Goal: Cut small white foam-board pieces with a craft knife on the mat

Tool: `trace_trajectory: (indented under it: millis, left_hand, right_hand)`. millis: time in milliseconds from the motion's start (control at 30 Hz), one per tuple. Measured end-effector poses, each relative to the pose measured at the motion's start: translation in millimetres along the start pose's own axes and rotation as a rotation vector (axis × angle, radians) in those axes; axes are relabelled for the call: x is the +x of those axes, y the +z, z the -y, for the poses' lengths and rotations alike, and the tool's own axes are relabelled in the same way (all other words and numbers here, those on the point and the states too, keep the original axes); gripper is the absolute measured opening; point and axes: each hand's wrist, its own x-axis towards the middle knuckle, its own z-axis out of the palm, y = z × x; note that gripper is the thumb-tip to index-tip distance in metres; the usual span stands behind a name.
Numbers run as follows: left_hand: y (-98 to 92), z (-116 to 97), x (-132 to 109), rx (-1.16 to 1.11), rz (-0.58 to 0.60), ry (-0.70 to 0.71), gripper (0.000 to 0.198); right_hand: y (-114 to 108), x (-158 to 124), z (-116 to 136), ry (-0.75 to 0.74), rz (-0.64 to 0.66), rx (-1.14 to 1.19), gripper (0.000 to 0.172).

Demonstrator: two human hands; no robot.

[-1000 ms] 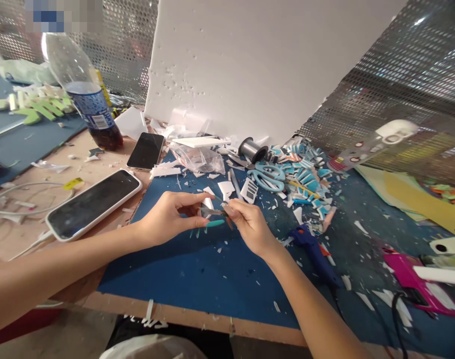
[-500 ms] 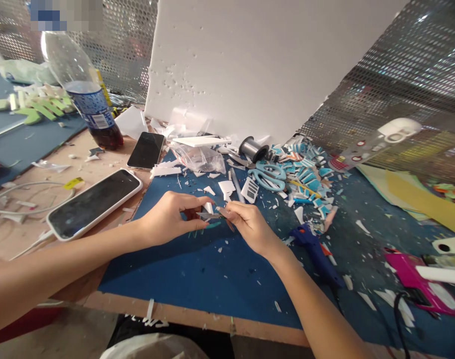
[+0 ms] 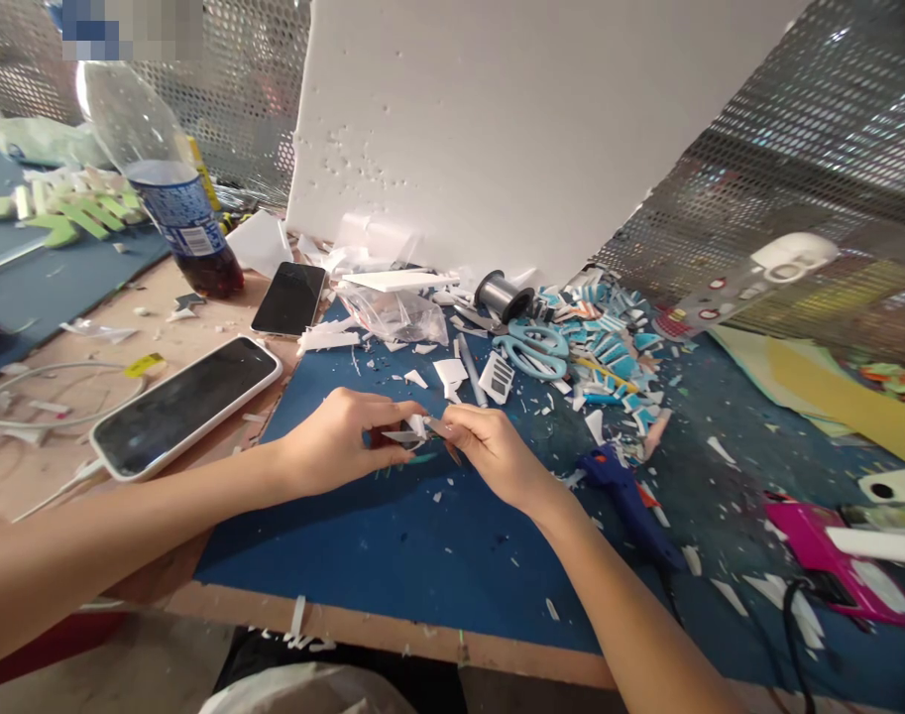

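Note:
My left hand (image 3: 340, 436) and my right hand (image 3: 489, 448) meet over the blue cutting mat (image 3: 393, 535), fingertips together. Both pinch a small white foam piece (image 3: 407, 434) held between them. A thin teal-tipped tool (image 3: 422, 458) shows just under the fingers; which hand grips it I cannot tell. Small white scraps lie scattered on the mat around the hands.
A white-cased phone (image 3: 184, 402) and a black phone (image 3: 289, 297) lie to the left, near a cola bottle (image 3: 170, 198). Behind stand a big white foam board (image 3: 511, 129), teal scissors (image 3: 532, 349), a wire spool (image 3: 501, 296) and blue-white scraps (image 3: 608, 342). A blue glue gun (image 3: 626, 496) and pink tool (image 3: 831, 555) lie right.
Both hands have drawn slightly closer together and lowered toward the mat, and the left fingers have closed more over the white piece.

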Motion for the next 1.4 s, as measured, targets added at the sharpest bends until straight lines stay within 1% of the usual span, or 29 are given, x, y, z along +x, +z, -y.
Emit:
trace_trajectory:
  millis: [133, 267, 333, 400, 467, 600, 800, 967, 1033, 1200, 1300, 1400]
  left_hand:
    - [1.2, -2.7, -0.4, -0.141, -0.029, -0.142, 0.043]
    - [1.5, -4.6, -0.8, -0.182, -0.072, -0.209, 0.057]
    - [1.3, -5.5, -0.9, -0.199, -0.097, -0.228, 0.053]
    - [1.3, -6.4, -1.2, -0.232, -0.128, -0.249, 0.043]
    - [1.8, -6.9, -1.5, -0.28, -0.166, -0.268, 0.038]
    - [3.5, -6.8, -2.1, -0.365, -0.197, -0.288, 0.04]
    - [1.6, -4.8, -2.3, -0.49, -0.221, -0.29, 0.04]
    - [-1.6, -6.0, -0.1, -0.484, -0.242, -0.249, 0.037]
    - [-1.7, -7.2, 0.7, -0.461, -0.233, -0.253, 0.034]
    - [0.4, -8.1, 0.9, -0.433, -0.163, -0.268, 0.027]
    - [1.8, -6.8, -0.1, -0.431, -0.144, -0.255, 0.028]
    - [2.7, -5.4, -1.2, -0.436, -0.09, -0.219, 0.03]
  right_hand:
    - [1.3, 0.7, 0.3, 0.016, -0.059, -0.002, 0.044]
    - [3.0, 0.7, -1.2, 0.059, -0.074, 0.039, 0.044]
    - [3.6, 0.5, -2.0, 0.084, -0.064, 0.087, 0.044]
    - [3.9, 0.3, -2.3, 0.112, -0.05, 0.144, 0.046]
    - [3.9, 0.3, -1.7, 0.139, -0.041, 0.196, 0.047]
    - [3.1, 0.4, 0.3, 0.171, -0.03, 0.261, 0.048]
    - [-2.7, 0.9, 0.0, 0.229, 0.039, 0.402, 0.048]
    - [-5.7, 1.3, -0.5, 0.26, 0.094, 0.481, 0.049]
    - [-5.3, 0.8, -0.8, 0.258, 0.096, 0.48, 0.048]
    - [-4.1, -0.5, -0.8, 0.252, 0.114, 0.456, 0.046]
    - [-4.3, -0.8, 0.0, 0.253, 0.132, 0.438, 0.045]
    - [-4.8, -1.2, 0.8, 0.264, 0.162, 0.41, 0.045]
